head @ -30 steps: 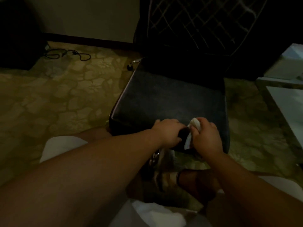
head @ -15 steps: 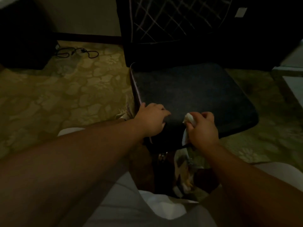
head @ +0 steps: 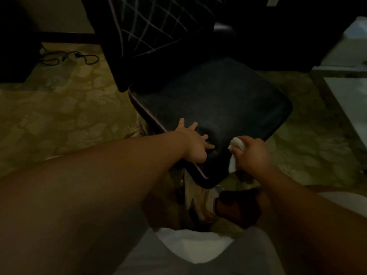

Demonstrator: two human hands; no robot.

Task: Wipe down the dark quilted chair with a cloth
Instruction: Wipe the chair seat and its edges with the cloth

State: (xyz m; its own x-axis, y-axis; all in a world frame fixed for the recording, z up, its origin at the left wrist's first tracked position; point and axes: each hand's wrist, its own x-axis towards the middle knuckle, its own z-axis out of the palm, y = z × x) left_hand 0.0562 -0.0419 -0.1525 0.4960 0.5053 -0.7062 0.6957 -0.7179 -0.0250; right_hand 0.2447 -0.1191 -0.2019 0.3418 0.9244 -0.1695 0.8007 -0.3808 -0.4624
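Pressing chair [head: 214, 100] seat, left hand [head: 195, 142] fingers spread, right hand [head: 251, 153] gripping cloth [head: 238, 144], cable [head: 69, 57] beyond.

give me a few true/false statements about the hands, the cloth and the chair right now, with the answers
1. The right hand grips a white cloth. True.
2. The left hand holds the cloth too. False: it holds nothing and rests with fingers spread on the chair seat.
3. The cloth is up on the quilted backrest. False: it is at the seat's near edge.
4. A dark cable lies on the patterned floor left of the chair. True.
5. The cloth lies spread flat across the seat. False: it is bunched in the right hand, with an end hanging below.
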